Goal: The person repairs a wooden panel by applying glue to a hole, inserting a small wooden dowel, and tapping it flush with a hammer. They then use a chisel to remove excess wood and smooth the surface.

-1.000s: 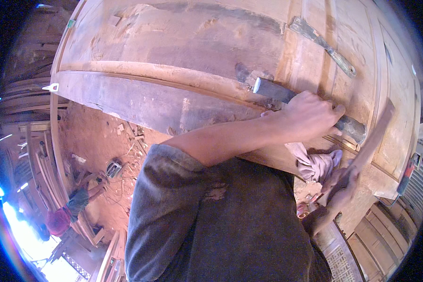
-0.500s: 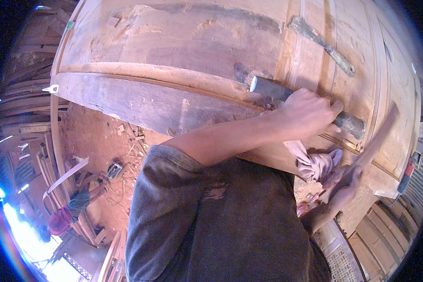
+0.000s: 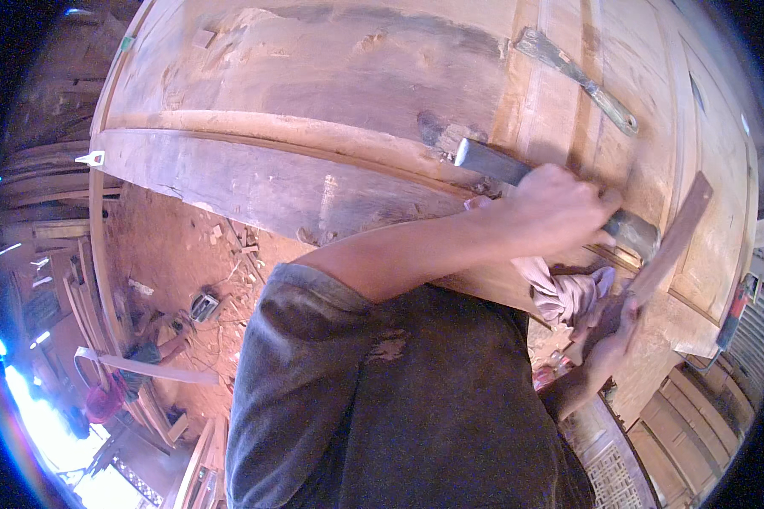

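Note:
My left hand is wrapped round the middle of a chisel lying low along the panelled wooden door. Its bright cutting edge points left, beside a rough, dark patch in the wood. In my right hand, nearer my body, is a flat wooden bar gripped at its lower end. The bar slants up to the right and appears to meet the chisel's butt end. A crumpled pinkish cloth sits between my two hands at the door's near edge. Farther off lies a worn scraper.
Wood scraps and a power tool are on the reddish floor at left. Another person in a red head covering is low down at the lower left, near stacked boards. A red-and-dark tool hangs by the door's right edge.
The wooden bar in my right hand has swung left, up to the chisel's butt end. My left hand stays round the chisel. The other person's long pale strip has swung lower.

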### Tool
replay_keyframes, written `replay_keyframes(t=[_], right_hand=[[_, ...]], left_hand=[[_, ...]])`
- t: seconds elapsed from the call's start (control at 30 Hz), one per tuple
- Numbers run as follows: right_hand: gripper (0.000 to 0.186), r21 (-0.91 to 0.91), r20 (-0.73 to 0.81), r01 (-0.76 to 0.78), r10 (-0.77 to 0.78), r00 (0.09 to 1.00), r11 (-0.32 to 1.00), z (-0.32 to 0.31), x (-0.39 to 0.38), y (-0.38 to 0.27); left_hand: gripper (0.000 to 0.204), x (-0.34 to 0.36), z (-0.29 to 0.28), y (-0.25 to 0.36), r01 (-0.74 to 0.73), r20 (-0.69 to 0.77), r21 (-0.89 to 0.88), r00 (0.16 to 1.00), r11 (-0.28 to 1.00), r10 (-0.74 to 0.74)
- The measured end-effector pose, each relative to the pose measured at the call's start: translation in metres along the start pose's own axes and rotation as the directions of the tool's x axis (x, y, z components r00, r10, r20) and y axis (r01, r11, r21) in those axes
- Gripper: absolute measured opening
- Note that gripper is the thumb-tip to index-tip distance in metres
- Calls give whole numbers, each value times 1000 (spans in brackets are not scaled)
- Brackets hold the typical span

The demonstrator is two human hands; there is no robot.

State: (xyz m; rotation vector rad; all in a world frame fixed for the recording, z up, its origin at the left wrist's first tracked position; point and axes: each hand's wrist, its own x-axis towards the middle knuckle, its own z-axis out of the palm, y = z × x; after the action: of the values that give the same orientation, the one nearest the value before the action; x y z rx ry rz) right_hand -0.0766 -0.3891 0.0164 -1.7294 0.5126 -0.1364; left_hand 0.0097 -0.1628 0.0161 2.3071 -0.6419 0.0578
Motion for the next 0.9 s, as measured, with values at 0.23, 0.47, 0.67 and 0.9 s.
replay_keyframes(t=[0.23, 0.47, 0.67, 0.9], right_hand=[[40, 153, 92, 2, -16, 996, 988, -8, 4, 13], [39, 205, 13, 20, -23, 1000, 979, -2, 3, -24], [45, 177, 64, -81, 70, 995, 981, 7, -21, -14], [47, 85, 14, -161, 160, 987, 983, 20, -34, -22]], left_hand=[[47, -1, -10, -2, 44, 49, 50, 998, 998, -46], [46, 1, -3, -1, 20, 13, 16, 1000, 1000, -20], [43, -1, -11, -1, 41, 48, 4, 998, 999, -41], [42, -1, -7, -5, 8, -4, 25, 1000, 1000, -7]])
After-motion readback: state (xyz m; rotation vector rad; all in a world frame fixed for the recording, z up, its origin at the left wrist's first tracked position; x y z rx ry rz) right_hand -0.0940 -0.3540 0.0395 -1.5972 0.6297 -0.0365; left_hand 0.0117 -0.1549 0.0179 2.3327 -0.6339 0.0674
